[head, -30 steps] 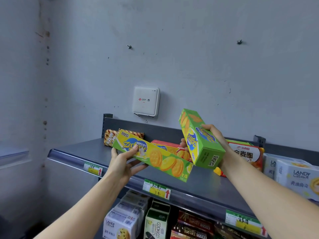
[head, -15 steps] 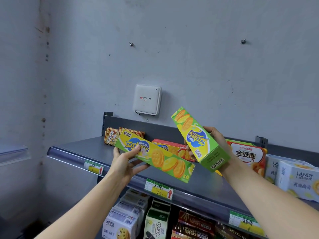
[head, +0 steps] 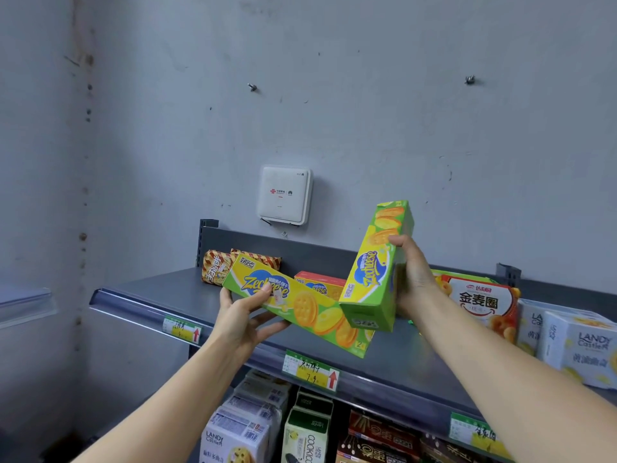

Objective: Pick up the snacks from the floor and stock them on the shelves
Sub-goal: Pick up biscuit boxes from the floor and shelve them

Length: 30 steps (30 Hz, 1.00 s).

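Long box: the green-and-yellow Zecheese box [head: 300,312] is held slanting above the front of the top shelf [head: 150,289], its right end lower.
Left hand [head: 243,319]: grips its left end – thumb on the face, fingers curled beneath.
Upright box [head: 377,272]: a matching box, nearly vertical, its lower end in front of the long box.
Right hand [head: 414,279]: holds it from the right, thumb pressed on the front – fingers hidden behind.
Behind: orange box [head: 320,284] and striped packets [head: 217,267] at the shelf's back.
Wall: white wall unit [head: 283,195].
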Available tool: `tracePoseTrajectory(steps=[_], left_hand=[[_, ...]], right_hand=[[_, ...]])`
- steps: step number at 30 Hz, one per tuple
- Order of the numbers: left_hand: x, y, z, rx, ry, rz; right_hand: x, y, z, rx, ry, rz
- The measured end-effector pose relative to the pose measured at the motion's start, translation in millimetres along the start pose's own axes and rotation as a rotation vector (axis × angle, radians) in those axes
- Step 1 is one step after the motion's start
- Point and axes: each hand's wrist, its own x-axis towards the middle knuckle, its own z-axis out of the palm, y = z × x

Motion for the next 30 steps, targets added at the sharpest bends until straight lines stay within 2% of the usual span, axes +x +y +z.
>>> tracePoseTrajectory(steps=[4, 9, 15, 18, 23, 27, 30], left_hand=[[3, 1, -3, -0.001, 0.007, 0.000], [10, 0, -12, -0.002, 0.060, 0.003], [21, 3, -25, 0.035, 0.097, 0.002], [30, 6, -31, 0.110, 0.095, 0.011], [51, 14, -46, 0.248, 0.018, -0.039], [66, 21, -52, 0.467, -0.065, -0.048], [76, 20, -52, 0.675, -0.108, -0.020]], right_hand=[[6, 4, 2, 0.021, 0.134, -0.007], [12, 3, 5, 0.000, 0.126, -0.037], [25, 4, 4, 0.092, 0.154, -0.149], [29, 9, 0, 0.058, 0.133, -0.203], [32, 16, -8, 0.039, 0.200, -0.227], [35, 32, -17, -0.187, 0.348, -0.264], [41, 50, -24, -0.238, 0.370, -0.210]])
